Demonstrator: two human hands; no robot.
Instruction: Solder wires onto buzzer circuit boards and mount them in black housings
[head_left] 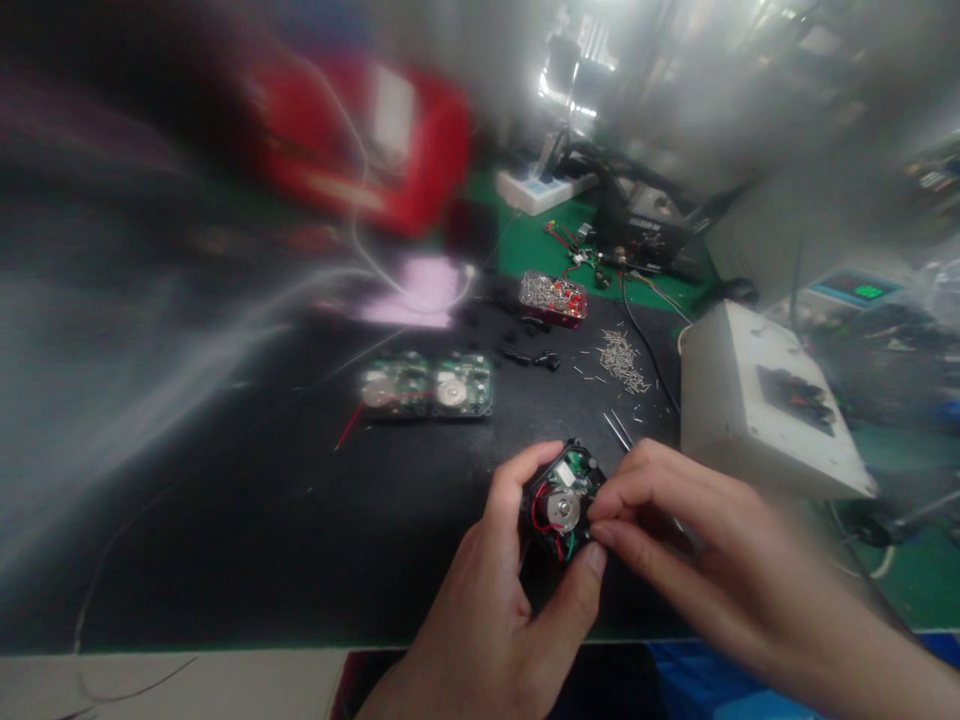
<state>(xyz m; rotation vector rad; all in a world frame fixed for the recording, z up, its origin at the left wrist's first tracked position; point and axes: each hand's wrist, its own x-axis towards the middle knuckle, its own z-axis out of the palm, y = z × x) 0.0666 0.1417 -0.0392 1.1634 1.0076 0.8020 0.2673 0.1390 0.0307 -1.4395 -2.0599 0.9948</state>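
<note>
My left hand (pixel 525 590) is closed around a small black housing (pixel 531 500), thumb at its near side and fingers at its far left. In the open face of the housing sit a round silver motor (pixel 562 509), a green circuit board (pixel 577 465) and red and green wires. My right hand (pixel 675 520) has thumb and index finger pinched together at the housing's right edge; whatever lies between those fingertips is hidden. Metal tweezers (pixel 618 432) run beneath the right hand, tucked in it, their two tips pointing away from me.
Two similar circuit-board units with silver motors (pixel 452 391) lie left of centre. Beyond are loose screws (pixel 622 360), black parts (pixel 531 357) and a small tray (pixel 553 297) of metal pieces. A white box (pixel 750 400) stands right; a blurred red bin (pixel 420 150) is behind.
</note>
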